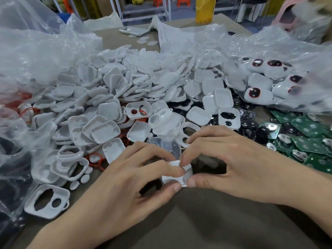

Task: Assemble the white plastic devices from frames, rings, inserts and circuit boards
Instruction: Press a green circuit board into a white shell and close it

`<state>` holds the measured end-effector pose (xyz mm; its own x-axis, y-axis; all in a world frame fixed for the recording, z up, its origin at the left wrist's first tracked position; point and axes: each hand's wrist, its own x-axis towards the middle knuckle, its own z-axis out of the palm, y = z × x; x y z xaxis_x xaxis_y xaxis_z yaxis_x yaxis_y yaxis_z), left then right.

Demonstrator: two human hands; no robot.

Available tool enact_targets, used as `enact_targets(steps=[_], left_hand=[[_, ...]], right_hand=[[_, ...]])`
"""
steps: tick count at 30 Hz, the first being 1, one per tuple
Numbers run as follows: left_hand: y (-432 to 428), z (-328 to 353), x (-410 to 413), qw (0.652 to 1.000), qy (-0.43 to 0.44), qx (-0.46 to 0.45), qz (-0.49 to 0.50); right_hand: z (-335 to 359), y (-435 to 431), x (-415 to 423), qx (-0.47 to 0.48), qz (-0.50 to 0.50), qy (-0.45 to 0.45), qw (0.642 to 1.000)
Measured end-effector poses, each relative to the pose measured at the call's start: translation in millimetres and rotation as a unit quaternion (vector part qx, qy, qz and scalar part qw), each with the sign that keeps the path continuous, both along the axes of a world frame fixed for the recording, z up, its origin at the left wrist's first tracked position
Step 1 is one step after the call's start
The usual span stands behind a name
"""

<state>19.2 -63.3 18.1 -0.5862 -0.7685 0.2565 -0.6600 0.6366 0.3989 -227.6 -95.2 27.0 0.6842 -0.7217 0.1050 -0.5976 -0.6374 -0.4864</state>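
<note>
Both hands meet over a small white plastic device [177,174] at the table's front middle. My left hand [136,175] pinches its left side with thumb below and fingers on top. My right hand [228,162] pinches its right side the same way. Most of the piece is hidden under my fingers. Behind lies a large heap of white plastic frames and covers [111,97]. Red rings [94,159] lie among them at the left. Green circuit boards [309,141] and black round inserts [251,123] lie at the right.
Finished white devices with dark red-rimmed windows [258,90] sit in a clear plastic bag at the right. More clear bags [36,56] cover the left. A phone [133,31], a paper sheet [172,35] and a yellow bottle [204,9] stand far back. A loose white frame [47,203] lies front left.
</note>
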Motion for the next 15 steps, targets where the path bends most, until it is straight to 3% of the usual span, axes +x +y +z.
enact_targets(steps=[15], left_hand=[[-2.8, -0.4, -0.6, 1.0, 0.001, -0.011, -0.011]], right_hand=[[-4.0, -5.4, 0.0, -0.017, 0.016, -0.019, 1.0]])
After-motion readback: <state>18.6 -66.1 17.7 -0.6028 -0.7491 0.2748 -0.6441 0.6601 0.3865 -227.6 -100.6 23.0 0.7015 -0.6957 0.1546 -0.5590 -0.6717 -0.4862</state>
